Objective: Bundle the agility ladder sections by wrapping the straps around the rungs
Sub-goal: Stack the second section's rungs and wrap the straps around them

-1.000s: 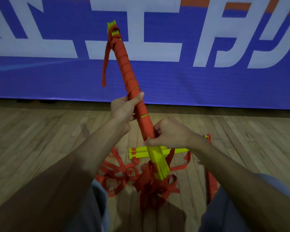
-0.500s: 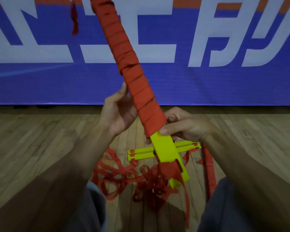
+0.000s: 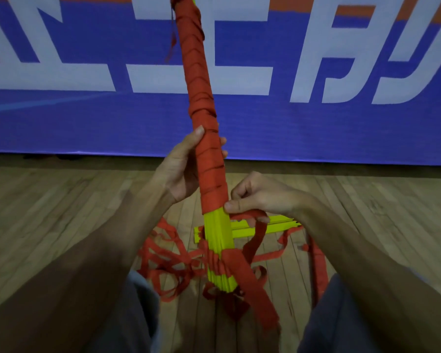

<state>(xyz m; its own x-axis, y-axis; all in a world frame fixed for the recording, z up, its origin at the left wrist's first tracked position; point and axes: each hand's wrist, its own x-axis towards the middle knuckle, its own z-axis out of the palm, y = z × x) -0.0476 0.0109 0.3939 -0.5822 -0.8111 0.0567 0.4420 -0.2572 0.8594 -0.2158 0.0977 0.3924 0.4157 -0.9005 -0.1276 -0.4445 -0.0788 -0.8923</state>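
Note:
A long bundle of yellow ladder rungs [image 3: 218, 235], wound in red strap [image 3: 201, 80] over most of its length, stands nearly upright in front of me. My left hand [image 3: 182, 169] grips the wrapped part from the left. Just right of where the wrapping ends, my right hand [image 3: 257, 197] pinches a loose length of red strap [image 3: 259, 233] that leads off the bundle. The bare yellow lower end shows below, with a wide red strap hanging across it.
Loose red straps [image 3: 168, 263] lie tangled on the wooden floor [image 3: 49, 212] under the bundle, with another yellow rung [image 3: 278, 224] flat behind it. A blue banner [image 3: 341, 128] with white characters closes off the far side. My knees frame the bottom edge.
The bundle has swung more upright. My left hand has closed around the wrapped part. My right hand has shifted from the yellow end to pinching the loose strap beside it.

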